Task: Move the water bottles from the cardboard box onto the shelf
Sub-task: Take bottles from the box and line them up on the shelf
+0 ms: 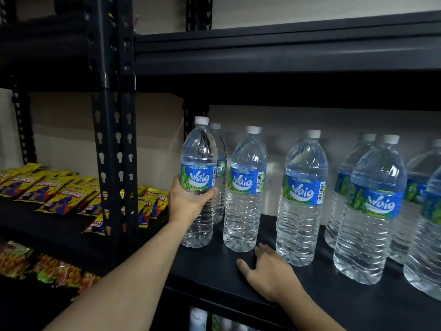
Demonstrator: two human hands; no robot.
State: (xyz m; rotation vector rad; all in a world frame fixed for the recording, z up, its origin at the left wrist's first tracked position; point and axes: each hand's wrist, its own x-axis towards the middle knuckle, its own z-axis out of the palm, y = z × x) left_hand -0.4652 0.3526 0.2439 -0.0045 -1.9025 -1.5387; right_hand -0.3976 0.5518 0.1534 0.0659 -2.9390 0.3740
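Note:
Several clear water bottles with blue labels and white caps stand in rows on the black shelf [214, 266]. My left hand [188, 201] grips the leftmost front bottle [199, 163] around its middle, just below the label; its base is at the shelf's left end. My right hand [267, 271] rests flat on the shelf board, fingers spread, in front of the gap between the second bottle [245, 187] and third bottle [301, 199]. The cardboard box is out of view.
A black perforated upright post [114, 151] divides this bay from the left bay, where yellow snack packets [55, 187] lie. Another shelf board runs overhead [286, 51]. More packets sit on the lower left shelf [47, 268].

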